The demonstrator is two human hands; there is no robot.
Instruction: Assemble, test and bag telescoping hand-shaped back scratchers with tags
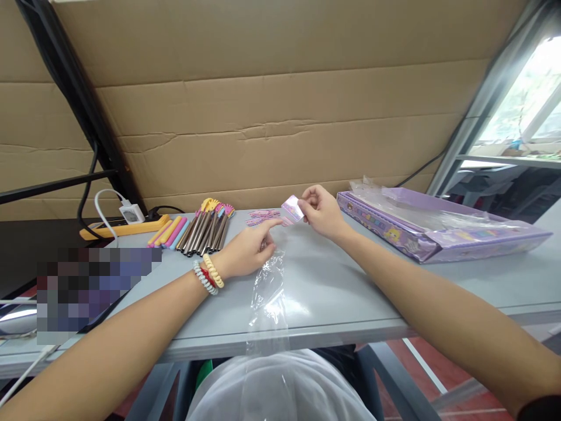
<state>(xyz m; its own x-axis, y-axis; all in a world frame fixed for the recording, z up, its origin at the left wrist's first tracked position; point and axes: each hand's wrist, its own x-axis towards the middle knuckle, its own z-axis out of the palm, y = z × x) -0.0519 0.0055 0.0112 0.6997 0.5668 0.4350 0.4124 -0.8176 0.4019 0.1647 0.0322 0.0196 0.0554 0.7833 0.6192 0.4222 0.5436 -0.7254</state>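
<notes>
My right hand pinches a small pink and purple printed card between thumb and fingertips, just above the table. To its left, my left hand has its index finger stretched out, with the fingertip by the card's lower left edge. Whether that fingertip touches the card, I cannot tell. The thumb is apart from the index finger, and the other fingers curl partly out of sight. Below my left hand, a long clear plastic sleeve runs over the table edge towards my lap. Small pink printed pieces lie behind the left fingertips.
Left of my hands lie several metal-shafted sticks with colourful heads and coloured tubes. A yellow power strip holds a white charger. On the right, a purple printed box has clear film on top. Cardboard stands behind the table.
</notes>
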